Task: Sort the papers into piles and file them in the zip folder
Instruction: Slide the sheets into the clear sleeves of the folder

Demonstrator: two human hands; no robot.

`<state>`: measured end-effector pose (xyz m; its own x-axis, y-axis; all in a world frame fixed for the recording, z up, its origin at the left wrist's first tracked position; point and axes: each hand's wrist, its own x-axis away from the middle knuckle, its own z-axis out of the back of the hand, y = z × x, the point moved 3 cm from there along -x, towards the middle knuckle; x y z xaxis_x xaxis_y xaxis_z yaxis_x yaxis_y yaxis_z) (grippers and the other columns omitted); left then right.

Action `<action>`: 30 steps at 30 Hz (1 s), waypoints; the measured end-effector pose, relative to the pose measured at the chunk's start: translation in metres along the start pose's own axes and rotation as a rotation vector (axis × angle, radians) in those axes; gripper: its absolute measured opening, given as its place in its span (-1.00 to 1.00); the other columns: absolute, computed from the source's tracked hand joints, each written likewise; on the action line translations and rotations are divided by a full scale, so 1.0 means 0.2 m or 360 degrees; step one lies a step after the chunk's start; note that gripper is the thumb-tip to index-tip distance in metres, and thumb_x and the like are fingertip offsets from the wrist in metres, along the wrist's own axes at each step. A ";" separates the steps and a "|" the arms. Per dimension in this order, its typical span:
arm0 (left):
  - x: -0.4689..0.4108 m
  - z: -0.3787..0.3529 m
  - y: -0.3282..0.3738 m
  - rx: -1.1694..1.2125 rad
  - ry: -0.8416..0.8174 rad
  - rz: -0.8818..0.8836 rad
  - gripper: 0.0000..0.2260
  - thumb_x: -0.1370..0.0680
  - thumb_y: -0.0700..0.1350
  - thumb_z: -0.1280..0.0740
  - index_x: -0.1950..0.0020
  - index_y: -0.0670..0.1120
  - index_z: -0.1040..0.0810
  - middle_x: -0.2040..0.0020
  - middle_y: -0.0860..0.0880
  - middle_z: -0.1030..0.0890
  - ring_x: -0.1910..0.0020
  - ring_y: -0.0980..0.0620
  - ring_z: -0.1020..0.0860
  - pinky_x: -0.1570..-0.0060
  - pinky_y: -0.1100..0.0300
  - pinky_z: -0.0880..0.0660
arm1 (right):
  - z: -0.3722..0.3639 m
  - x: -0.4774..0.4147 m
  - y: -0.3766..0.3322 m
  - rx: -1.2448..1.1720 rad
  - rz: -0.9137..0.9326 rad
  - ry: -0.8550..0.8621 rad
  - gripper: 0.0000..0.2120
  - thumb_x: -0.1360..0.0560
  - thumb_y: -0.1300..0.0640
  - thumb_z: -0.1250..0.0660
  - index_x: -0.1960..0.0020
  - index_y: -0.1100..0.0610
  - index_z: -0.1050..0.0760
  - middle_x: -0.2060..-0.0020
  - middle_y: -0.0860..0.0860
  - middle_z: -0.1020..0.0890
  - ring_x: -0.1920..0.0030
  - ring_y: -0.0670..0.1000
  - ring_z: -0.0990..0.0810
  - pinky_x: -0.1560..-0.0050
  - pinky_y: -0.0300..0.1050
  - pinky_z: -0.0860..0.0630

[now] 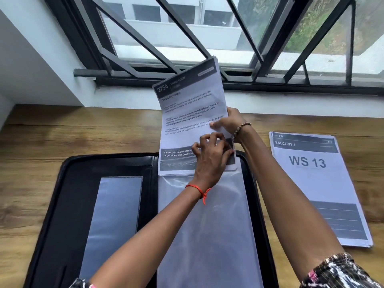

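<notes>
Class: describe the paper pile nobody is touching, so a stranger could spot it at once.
Start at the wooden table under the window. Right of the open black zip folder lies a flat paper pile; its top sheet reads WS 13.

The upright sheaf [191, 113] at the far edge of the zip folder [68, 204] bears "2754" in its dark header, then the heading "Deep Clean Carpet", and lower down a bold line beginning "1) Visible stains on carpet surface treated". Its smaller print is too blurred to read. The pile [311, 183] to the right of the zip folder reads "2B", "BALCONY 1" and a large "WS 13".
</notes>
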<state>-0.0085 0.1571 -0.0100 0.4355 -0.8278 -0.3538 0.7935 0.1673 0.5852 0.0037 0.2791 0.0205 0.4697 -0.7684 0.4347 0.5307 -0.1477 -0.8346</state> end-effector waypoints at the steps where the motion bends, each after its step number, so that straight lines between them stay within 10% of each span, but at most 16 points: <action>1: 0.01 -0.01 0.00 -0.0015 -0.0005 -0.0004 -0.74 -0.48 0.04 -0.16 0.13 -0.09 -0.56 -0.06 -0.06 -0.53 -0.09 -0.01 -0.27 0.11 0.18 0.04 | 0.01 0.00 0.01 0.0005 -0.0028 -0.0016 -0.65 -0.36 0.44 -0.39 -0.14 0.31 -0.51 0.04 0.15 -0.60 0.06 0.07 -0.55 0.06 -0.11 -0.53; 12: 0.04 0.01 -0.02 0.0079 -0.0120 0.0005 -0.73 -0.53 0.04 -0.12 0.02 -0.07 -0.54 -0.12 -0.08 -0.50 -0.14 -0.01 -0.25 0.01 0.03 -0.12 | 0.03 -0.01 -0.02 -0.0133 -0.0057 0.0044 -0.63 -0.33 0.48 -0.40 -0.11 0.31 -0.51 0.06 0.15 -0.58 0.05 0.10 -0.55 -0.05 -0.03 -0.53; 22: 0.03 0.13 0.00 0.0051 0.0170 -0.0047 -0.82 -0.52 -0.02 -0.21 0.05 -0.08 -0.53 -0.07 -0.08 -0.53 -0.13 -0.03 -0.30 -0.02 0.08 -0.14 | -0.01 0.00 -0.17 -0.0211 0.0096 -0.0096 -0.72 -0.35 0.52 -0.35 0.04 0.23 -0.51 0.24 0.07 -0.57 0.24 0.02 -0.54 0.31 -0.28 -0.54; 30: 0.06 0.16 -0.02 0.0068 0.0137 0.0006 -0.75 -0.56 0.02 -0.15 -0.21 0.00 -0.39 -0.21 -0.05 -0.40 -0.25 -0.01 -0.27 -0.17 0.08 -0.11 | 0.04 -0.02 -0.19 -0.0282 0.0322 -0.0039 -0.72 -0.32 0.47 -0.39 0.07 0.18 -0.51 0.10 0.11 -0.60 0.02 0.13 -0.56 -0.03 -0.06 -0.56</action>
<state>-0.0194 0.1291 0.0057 0.4748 -0.7778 -0.4118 0.7738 0.1459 0.6165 -0.0119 0.2927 0.0528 0.5716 -0.7785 0.2591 0.2936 -0.1008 -0.9506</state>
